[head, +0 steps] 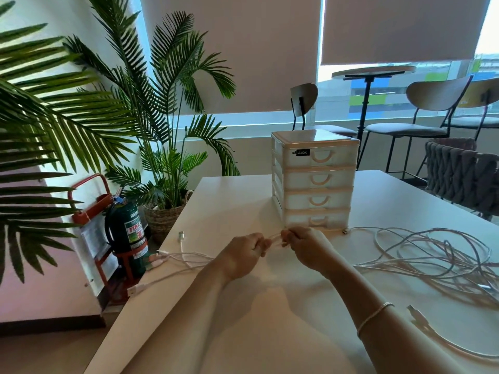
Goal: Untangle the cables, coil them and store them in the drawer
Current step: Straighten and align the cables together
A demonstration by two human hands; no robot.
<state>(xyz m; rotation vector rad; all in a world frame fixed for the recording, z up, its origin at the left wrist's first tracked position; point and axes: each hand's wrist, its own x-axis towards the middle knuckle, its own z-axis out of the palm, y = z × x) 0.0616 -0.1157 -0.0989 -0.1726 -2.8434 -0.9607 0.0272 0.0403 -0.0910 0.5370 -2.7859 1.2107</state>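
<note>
My left hand [244,255] and my right hand [307,248] meet above the white table [270,319], just in front of the drawer unit [314,182]. Both pinch the same stretch of white cable [275,238] between them. A loose tangle of white cables [437,255] spreads over the table to the right. More cable ends with plugs [172,259] trail off the left side of the table. All the unit's drawers are pushed in.
A fire extinguisher [127,236] on a red stand is on the floor left of the table. Palm plants [151,103] fill the left. A woven chair [464,174] stands at the table's right, with bar chairs [421,120] and a round table behind.
</note>
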